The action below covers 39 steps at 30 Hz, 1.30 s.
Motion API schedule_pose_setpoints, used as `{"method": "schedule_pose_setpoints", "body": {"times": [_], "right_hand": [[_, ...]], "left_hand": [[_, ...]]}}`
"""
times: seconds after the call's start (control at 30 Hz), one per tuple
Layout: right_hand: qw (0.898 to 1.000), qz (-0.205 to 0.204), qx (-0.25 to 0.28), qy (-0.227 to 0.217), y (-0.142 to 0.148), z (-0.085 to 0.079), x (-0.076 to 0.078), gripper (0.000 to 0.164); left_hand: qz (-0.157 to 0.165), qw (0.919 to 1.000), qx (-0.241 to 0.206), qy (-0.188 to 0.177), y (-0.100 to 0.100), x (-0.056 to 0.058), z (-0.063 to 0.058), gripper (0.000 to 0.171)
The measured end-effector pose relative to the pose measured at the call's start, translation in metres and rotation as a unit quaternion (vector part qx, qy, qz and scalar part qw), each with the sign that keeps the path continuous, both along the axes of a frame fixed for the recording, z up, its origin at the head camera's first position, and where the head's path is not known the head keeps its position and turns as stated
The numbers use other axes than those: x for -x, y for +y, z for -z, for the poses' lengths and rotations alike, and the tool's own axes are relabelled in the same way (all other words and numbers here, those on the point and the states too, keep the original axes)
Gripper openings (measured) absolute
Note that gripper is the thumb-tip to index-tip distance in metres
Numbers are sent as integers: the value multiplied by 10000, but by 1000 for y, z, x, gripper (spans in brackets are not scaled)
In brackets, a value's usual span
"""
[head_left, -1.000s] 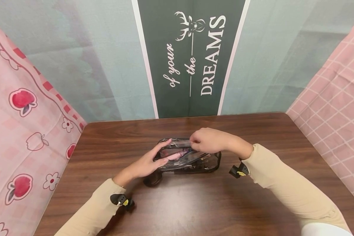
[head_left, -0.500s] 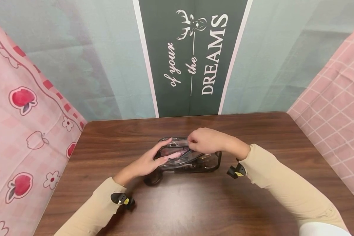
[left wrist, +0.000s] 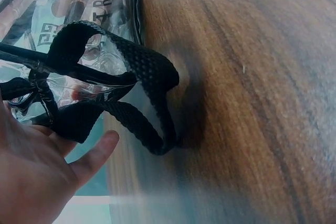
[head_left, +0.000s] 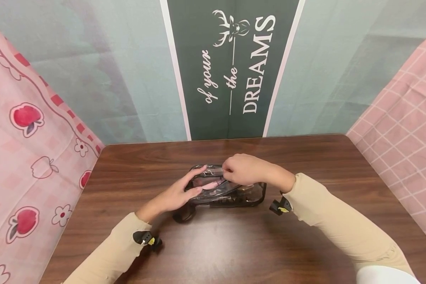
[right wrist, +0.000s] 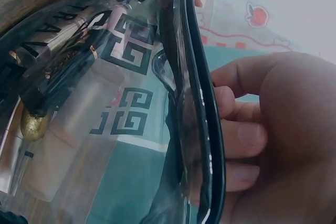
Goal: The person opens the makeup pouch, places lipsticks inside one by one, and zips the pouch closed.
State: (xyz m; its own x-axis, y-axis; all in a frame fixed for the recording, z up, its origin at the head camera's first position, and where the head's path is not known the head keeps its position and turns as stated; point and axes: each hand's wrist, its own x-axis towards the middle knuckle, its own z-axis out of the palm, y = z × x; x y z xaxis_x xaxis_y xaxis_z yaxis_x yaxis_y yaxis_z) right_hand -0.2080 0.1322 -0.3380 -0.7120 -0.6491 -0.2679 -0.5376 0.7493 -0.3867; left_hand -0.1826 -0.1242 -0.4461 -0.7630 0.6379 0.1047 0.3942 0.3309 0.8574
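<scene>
A clear toiletry pouch [head_left: 234, 197] with black piping stands on the table, its zipped top partly open at the left. My left hand [head_left: 175, 195] holds the pouch's left end, thumb on the near side and fingers on the far side. In the left wrist view, a black strap loop [left wrist: 152, 72] sticks out from that end. My right hand [head_left: 246, 169] pinches the zipper on the top, its curled fingers hiding the pull. Through the plastic, the right wrist view shows a pale tube [right wrist: 73, 135] and a gold-tipped item [right wrist: 34, 125]. Pink contents [head_left: 210, 185] show in the opening.
The pouch stands toward the back of a brown wooden table [head_left: 213, 244]. A grey-green printed curtain [head_left: 230, 79] hangs behind it, with pink cloths at left [head_left: 28, 165] and right [head_left: 408, 106]. A white rounded object [head_left: 387, 275] shows at the lower right edge.
My right hand has slid left along the pouch's top, and the opening has become shorter. The left hand keeps its place at the left end.
</scene>
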Motion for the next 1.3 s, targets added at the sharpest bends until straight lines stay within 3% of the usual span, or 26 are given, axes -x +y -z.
{"method": "schedule_pose_setpoints", "body": {"times": [0.37,0.6,0.97,1.07,1.17,1.3], "right_hand": [[10000,74,26,-58,-10,2,-1,29],[9980,93,558,-273,-1,7,2,32],[9780,333,1649,-1237,16,14,5,28],[9724,463,1809,-1402,19,13,4,28],[9810,497,1521,-1093,20,8,1,29],[9970,452,612,-150,22,0,-3,30]], "left_hand": [[-122,9999,68,-7,-1,0,2,60],[-162,9998,-6,97,-1,-1,4,59],[-156,9991,-294,259,0,-2,4,55],[-189,9975,-461,506,1,-1,4,52],[-255,9946,-614,800,2,1,3,49],[-278,9940,-620,862,3,3,1,49]]}}
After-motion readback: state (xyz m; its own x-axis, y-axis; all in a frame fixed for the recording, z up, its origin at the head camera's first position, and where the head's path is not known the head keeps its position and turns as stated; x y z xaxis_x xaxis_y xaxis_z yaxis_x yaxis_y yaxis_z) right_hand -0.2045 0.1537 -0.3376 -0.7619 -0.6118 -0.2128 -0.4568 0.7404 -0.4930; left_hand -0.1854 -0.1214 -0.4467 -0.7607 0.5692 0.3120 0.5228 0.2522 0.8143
